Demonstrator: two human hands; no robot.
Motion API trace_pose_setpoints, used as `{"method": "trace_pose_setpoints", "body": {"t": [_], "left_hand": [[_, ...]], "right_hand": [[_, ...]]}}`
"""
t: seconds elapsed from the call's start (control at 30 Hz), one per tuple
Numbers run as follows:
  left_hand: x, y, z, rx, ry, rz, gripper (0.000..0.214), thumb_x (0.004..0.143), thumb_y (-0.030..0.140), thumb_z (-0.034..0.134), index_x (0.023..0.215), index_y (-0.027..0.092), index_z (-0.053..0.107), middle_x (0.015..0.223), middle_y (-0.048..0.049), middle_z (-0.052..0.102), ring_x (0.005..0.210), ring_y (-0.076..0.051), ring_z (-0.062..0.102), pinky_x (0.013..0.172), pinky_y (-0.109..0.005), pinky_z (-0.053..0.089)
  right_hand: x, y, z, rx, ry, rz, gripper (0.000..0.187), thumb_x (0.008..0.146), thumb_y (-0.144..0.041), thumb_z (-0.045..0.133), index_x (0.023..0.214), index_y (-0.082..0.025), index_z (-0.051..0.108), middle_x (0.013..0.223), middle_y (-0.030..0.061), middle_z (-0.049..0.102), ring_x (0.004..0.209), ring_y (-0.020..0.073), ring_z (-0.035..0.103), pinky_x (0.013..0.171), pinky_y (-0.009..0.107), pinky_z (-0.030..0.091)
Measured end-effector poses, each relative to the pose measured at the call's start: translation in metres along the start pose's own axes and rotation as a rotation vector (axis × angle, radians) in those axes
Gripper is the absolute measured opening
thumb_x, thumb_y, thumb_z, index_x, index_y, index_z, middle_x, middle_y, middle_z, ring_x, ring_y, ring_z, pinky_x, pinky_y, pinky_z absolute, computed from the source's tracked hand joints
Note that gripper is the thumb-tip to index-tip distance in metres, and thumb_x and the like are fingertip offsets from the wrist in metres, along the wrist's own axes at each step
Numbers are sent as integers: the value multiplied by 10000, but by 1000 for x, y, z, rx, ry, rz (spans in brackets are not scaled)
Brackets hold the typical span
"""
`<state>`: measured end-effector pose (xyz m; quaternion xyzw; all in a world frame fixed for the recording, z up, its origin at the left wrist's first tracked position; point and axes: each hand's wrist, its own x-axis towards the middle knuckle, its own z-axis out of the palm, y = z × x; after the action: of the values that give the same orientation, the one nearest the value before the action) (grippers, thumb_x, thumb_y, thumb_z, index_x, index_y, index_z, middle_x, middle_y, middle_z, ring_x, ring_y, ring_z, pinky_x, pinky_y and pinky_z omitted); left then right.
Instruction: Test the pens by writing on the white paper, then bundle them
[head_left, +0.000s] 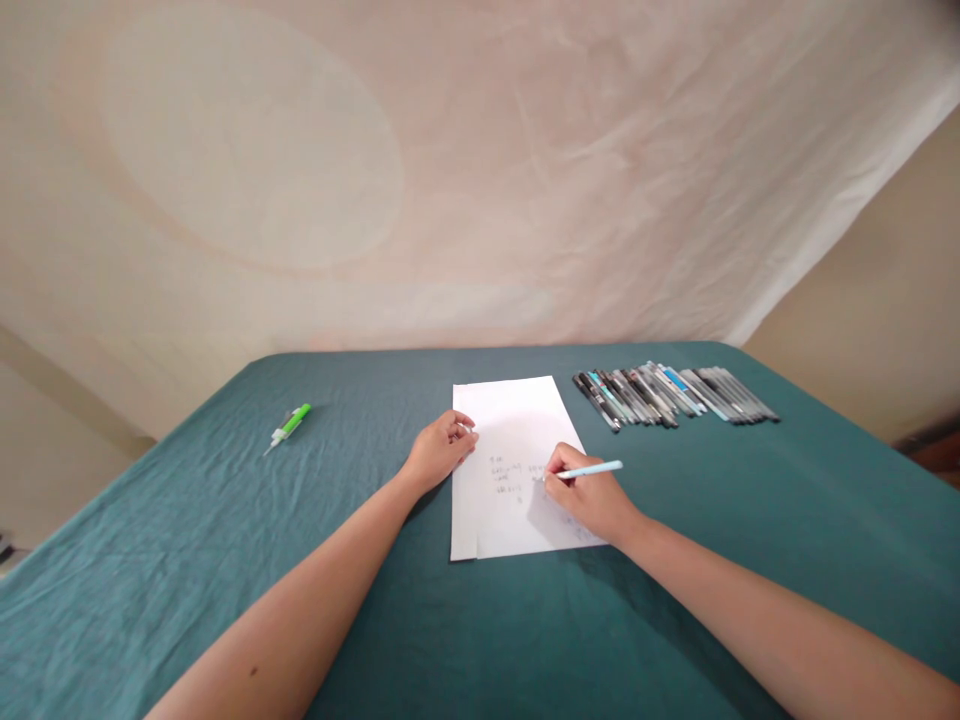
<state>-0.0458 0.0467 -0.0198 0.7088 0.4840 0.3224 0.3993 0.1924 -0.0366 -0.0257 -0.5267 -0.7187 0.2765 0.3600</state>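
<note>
A white sheet of paper [517, 410] lies in the middle of the table, with several short lines of small dark handwriting across its lower half. My right hand [596, 500] grips a light blue pen [600, 468], tip down at the writing; the marks beneath the hand are partly hidden. The pen leans so that its back end points right. At the sheet's left edge rests my left hand [441, 448], fingers loosely bent and a little apart, touching the paper. A strip along the paper's left side looks like the edge of another layer underneath.
Dark green cloth [360, 590] covers the table. Right of the paper, a row of pens [637, 395] in black, grey, white and blue lies side by side. A green-and-white pen-like object [291, 424] lies far left. Behind hangs a pale curtain [480, 200].
</note>
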Motion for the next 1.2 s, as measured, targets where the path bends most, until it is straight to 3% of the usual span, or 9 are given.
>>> {"method": "trace_pose_setpoints", "body": {"t": [0.87, 1.2], "left_hand": [[1, -6, 0, 48, 0, 20, 216, 792, 349, 540, 947, 198, 537, 677, 21, 620, 506, -105, 538, 496, -206, 397], [1, -6, 0, 37, -1, 19, 224, 793, 356, 545, 950, 196, 545, 682, 18, 627, 509, -105, 544, 492, -206, 398]], "right_hand": [[0, 0, -1, 11, -19, -8, 56, 762, -170, 497, 711, -191, 487, 627, -33, 526, 576, 112, 475, 544, 230, 342], [1, 3, -1, 7, 41, 33, 50, 741, -174, 502, 696, -194, 493, 616, -33, 533, 573, 117, 479, 549, 235, 343]]}}
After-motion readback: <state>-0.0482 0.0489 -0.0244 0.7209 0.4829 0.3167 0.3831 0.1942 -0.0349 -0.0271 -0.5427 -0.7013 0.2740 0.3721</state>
